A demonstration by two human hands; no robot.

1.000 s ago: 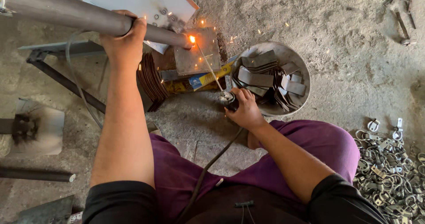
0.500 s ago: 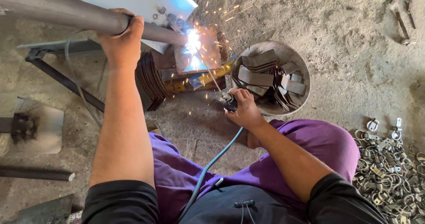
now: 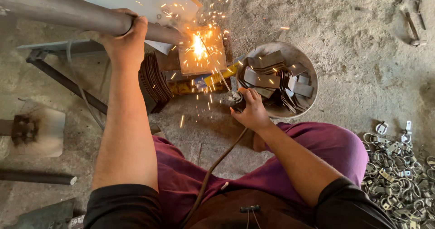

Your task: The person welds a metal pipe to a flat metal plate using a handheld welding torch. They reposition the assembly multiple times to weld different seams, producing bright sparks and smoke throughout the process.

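My left hand (image 3: 123, 38) grips a long grey metal pipe (image 3: 59, 12) that runs in from the upper left, its end resting against a small square metal plate (image 3: 202, 51). My right hand (image 3: 250, 110) holds a welding electrode holder (image 3: 235, 97), and its thin rod (image 3: 216, 68) slants up to the joint, where a bright orange arc (image 3: 198, 44) throws sparks outward. A dark cable (image 3: 213, 168) trails from the holder down over my purple-trousered lap.
A round metal basin (image 3: 302, 59) filled with several flat steel pieces sits right of the weld. A heap of small metal rings and clamps (image 3: 398, 165) lies at lower right. A dark steel frame (image 3: 63, 77) and a short rod (image 3: 36, 177) lie on the concrete floor at left.
The arc has grown from a small glow to a bright burst with sparks flying wider. My right hand has kept the rod on the joint; my left hand has stayed on the pipe.
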